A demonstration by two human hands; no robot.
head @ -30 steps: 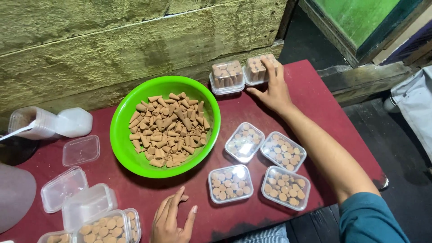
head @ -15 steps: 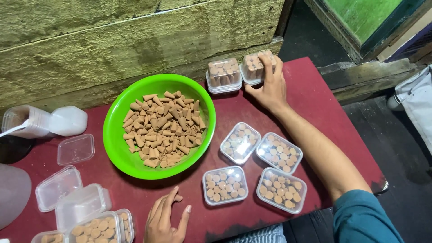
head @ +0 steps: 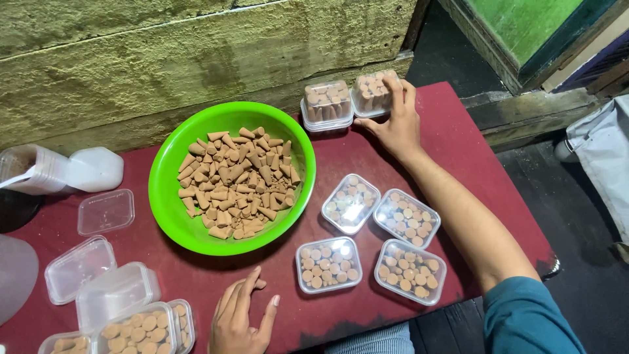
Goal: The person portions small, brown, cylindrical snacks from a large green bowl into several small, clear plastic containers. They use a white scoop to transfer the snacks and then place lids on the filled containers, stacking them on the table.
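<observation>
A: Entry, head view. Right hand [head: 398, 124] is stretched to the far edge of the dark red table [head: 472, 164], fingers spread over the side and top of a clear lidded plastic box packed with brown incense cones [head: 375, 92]. A loose grasp, not a full clench.

B: Neighbour?

A: A second, like box, apparently stacked on another [head: 326, 103], touching it on the left, both against the rough stone wall [head: 164, 59]. Likely lined up there to keep finished boxes out of the working space.

B: Left hand?

A: Left hand [head: 244, 318] lies flat on the table at the near edge, fingers open and slightly apart, holding nothing. One loose brown cone [head: 260, 284] just beside the fingers.

B: Stock?

A: Round bright green plastic bowl heaped with cones [head: 230, 176], centre-left, within reach of both hands. Four closed filled boxes [head: 373, 242] grouped right of it. Empty clear boxes and lids [head: 98, 262] sit left, partly filled ones at the near left corner.
</observation>
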